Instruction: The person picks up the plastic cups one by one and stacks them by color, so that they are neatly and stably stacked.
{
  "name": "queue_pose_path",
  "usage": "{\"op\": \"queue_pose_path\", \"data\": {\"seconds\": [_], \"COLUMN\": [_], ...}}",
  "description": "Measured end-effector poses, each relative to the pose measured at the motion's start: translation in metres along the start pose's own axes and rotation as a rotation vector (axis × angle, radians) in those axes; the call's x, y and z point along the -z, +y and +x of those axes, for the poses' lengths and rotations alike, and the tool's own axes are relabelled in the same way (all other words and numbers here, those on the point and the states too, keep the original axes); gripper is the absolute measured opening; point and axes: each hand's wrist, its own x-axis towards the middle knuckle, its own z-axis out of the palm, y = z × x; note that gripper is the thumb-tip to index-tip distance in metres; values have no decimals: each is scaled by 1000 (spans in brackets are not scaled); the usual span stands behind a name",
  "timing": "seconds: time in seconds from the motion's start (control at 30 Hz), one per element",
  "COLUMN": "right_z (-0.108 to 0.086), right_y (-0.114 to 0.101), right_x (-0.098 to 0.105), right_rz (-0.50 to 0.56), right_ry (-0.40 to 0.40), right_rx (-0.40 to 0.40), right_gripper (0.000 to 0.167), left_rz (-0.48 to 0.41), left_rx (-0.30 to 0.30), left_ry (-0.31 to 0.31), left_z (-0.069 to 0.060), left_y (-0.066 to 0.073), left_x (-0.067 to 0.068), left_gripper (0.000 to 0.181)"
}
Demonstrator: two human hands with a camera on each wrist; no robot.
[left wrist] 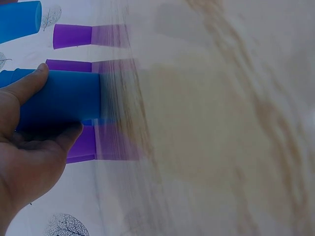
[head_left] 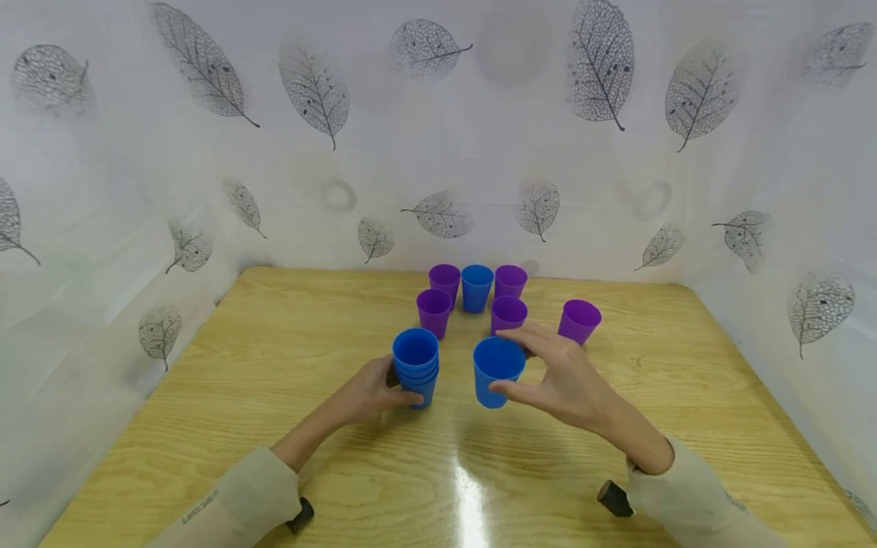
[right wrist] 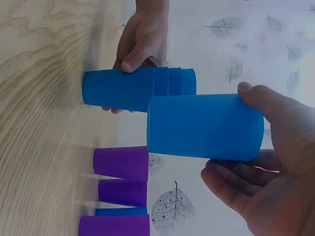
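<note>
In the head view my left hand (head_left: 373,392) grips a stack of nested blue cups (head_left: 416,352), its thumb across the near side. The stack is upright at the table surface; whether its base touches I cannot tell. Just to its right, my right hand (head_left: 565,373) holds a single blue cup (head_left: 499,373) between thumb and fingers, raised above the table. The right wrist view shows that cup (right wrist: 204,127) level with the stack's upper rims (right wrist: 174,81), with its bottom toward the table. Its inside looks empty from above.
Beyond my hands stand purple cups (head_left: 434,312) in two short rows, with one blue cup (head_left: 476,289) in the middle of the back row. Another purple cup (head_left: 579,321) stands apart on the right. Leaf-patterned cloth (head_left: 438,152) borders the wooden table (head_left: 308,320).
</note>
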Motion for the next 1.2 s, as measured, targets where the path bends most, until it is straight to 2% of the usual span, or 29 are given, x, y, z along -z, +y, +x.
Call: {"op": "queue_pose_path", "data": {"seconds": [0.47, 0.8, 0.97, 1.2], "right_z": [4, 14, 21, 34], "right_y": [-20, -36, -41, -44], "right_x": [1, 1, 1, -2], "right_rz": [52, 68, 88, 147], "right_ry": [-42, -38, -31, 0], "right_rx": [10, 34, 69, 165], "right_gripper": [64, 66, 67, 64], "left_rz": [13, 13, 8, 2], "left_rx": [0, -1, -5, -26], "left_ry": [6, 15, 16, 13], "left_z": [0, 0, -1, -3], "left_y": [0, 0, -1, -1], "left_x": [0, -1, -1, -1], "left_gripper": [63, 65, 65, 65]}}
